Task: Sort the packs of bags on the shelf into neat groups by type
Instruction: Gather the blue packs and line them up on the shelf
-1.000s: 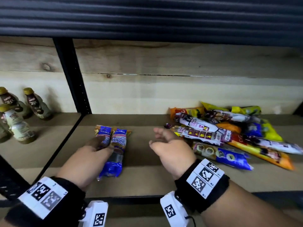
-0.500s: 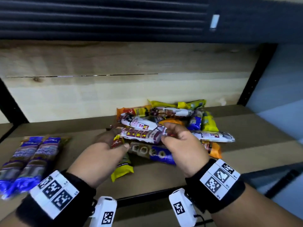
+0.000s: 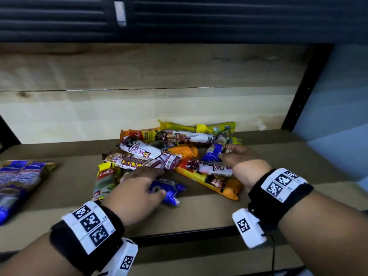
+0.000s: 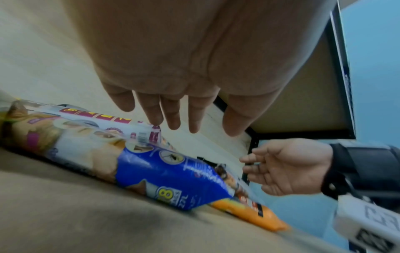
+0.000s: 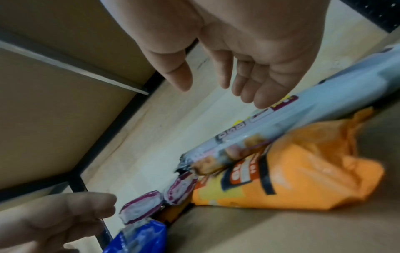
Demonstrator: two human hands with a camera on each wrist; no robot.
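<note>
A: Where does the sort stand?

B: Barely begun, I'd judge. A pair of blue packs (image 3: 20,182) lies side by side at the left of the shelf (image 3: 199,212), well apart from the mixed pile (image 3: 171,156) in the middle, where everything else is heaped.

A: And the hands?

B: Both over the pile, neither holding anything. The left hand (image 3: 137,188) hovers palm down with fingers (image 4: 171,116) spread and straight, above a blue pack (image 3: 169,191) at the pile's near edge. The right hand (image 3: 239,160) reaches toward the back right of the pile with relaxed, slightly bent fingers, near another blue pack (image 3: 213,154) — whether it touches it, I cannot tell.

A: So the next move?

B: Probably picking out the blue ones to join the pair on the left. The near one lies partly under a white drawstring pack (image 3: 137,162), so it wants sliding out toward the front rather than lifting straight up, or the stack above will shift.

A: Room for that?

B: Bare shelf lies between pile and pair, and more to the right. The front lip (image 3: 179,236) is close to the pile — an orange pack (image 3: 215,184) already points toward it.
</note>
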